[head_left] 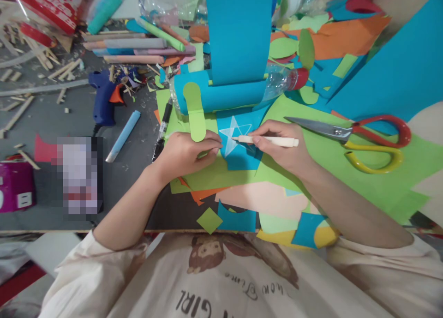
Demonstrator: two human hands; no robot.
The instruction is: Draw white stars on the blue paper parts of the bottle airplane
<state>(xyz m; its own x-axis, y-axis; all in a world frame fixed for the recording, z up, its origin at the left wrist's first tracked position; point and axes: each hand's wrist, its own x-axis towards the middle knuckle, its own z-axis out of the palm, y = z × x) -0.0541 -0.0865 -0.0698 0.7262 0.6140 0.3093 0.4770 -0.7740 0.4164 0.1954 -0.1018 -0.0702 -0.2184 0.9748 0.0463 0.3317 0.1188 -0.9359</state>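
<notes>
On the cream printed fabric shirt point(155, 272), "GIRL" reads in large dark capitals, and "Time" in smaller dark script. White print on the red shiny plastic package point(57, 6) and marks on the purple glossy box point(15, 184) are too blurred to read.

A purple box point(15, 189) sits toward the near edge of the table point(65, 117), a blue glue gun point(103, 96) and wooden sticks point(20, 112) farther in.

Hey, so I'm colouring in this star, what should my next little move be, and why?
I'd probably take the white marker in your right hand over to the right-hand points of the star. They look only outlined, with blue paper showing inside, while the left side looks whitened.
</notes>
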